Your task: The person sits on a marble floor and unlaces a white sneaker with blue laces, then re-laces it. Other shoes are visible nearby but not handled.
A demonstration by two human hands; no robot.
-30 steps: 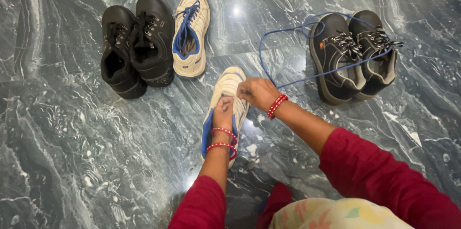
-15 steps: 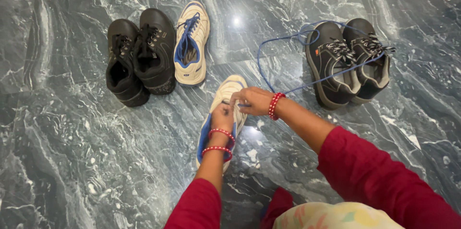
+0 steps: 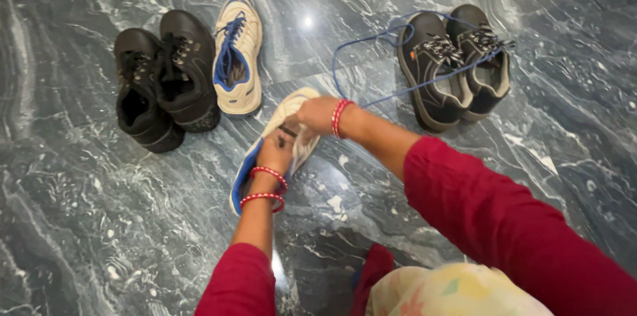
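Both hands shifted slightly along cream-and-blue sneaker. Left hand, right hand: closed, pinching at lacing area. Step: lacing. Next: blue lace, loose nearby, needs threading.

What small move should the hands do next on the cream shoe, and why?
Probably draw the blue lace toward the cream shoe. Both the left hand and the right hand rest on that shoe, while the lace lies loose beside the grey shoes.

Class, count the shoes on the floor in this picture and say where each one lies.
6. Two black shoes far left, a cream shoe beside them, a cream shoe under both hands, two dark grey shoes at right. None seems hidden.
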